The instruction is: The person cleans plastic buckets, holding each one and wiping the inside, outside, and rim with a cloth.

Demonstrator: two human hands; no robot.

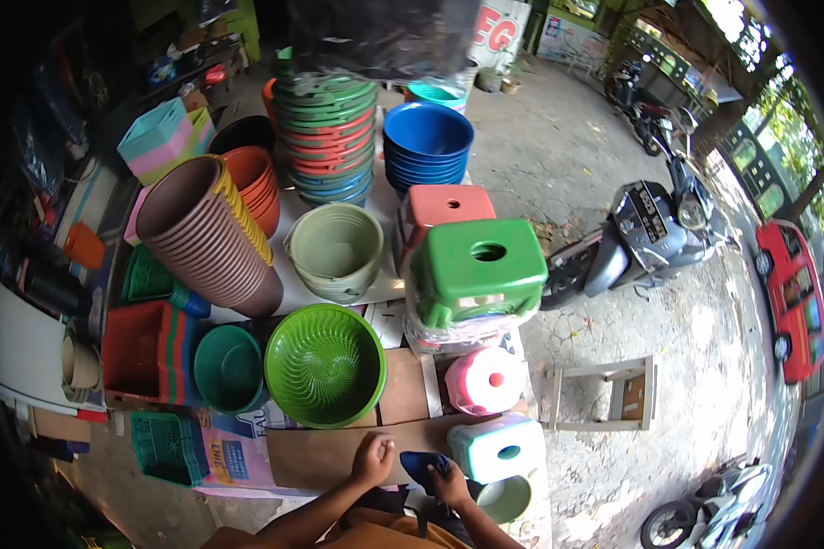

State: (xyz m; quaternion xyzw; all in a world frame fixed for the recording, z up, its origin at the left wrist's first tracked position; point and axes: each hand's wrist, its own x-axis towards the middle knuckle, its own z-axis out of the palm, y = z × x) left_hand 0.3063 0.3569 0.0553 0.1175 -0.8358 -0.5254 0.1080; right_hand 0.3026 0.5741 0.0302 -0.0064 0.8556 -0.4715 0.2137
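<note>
My right hand [451, 485] grips a dark blue cloth-like item [422, 469], perhaps a folded cap or pouch. Just left of it, my left hand [374, 458] is raised with curled fingers over a sheet of brown cardboard [316, 456]; whether something small is in it I cannot tell. Beyond the cardboard lies a bright green perforated plastic basket [325, 366]. A white and turquoise plastic stool [498, 449] stands right of my hands, with a pale green container [505, 499] below it and a pink and white round lidded container [486, 379] above it.
Stacked brown bins [206, 233], blue basins [428, 134], a green stool [481, 264], a grey-green bucket [336, 247] and red crates [141, 350] crowd the display. A wooden frame stool [604, 394] stands on the ground at right. Parked motorcycles [632, 237] and a red vehicle [793, 302] are farther off.
</note>
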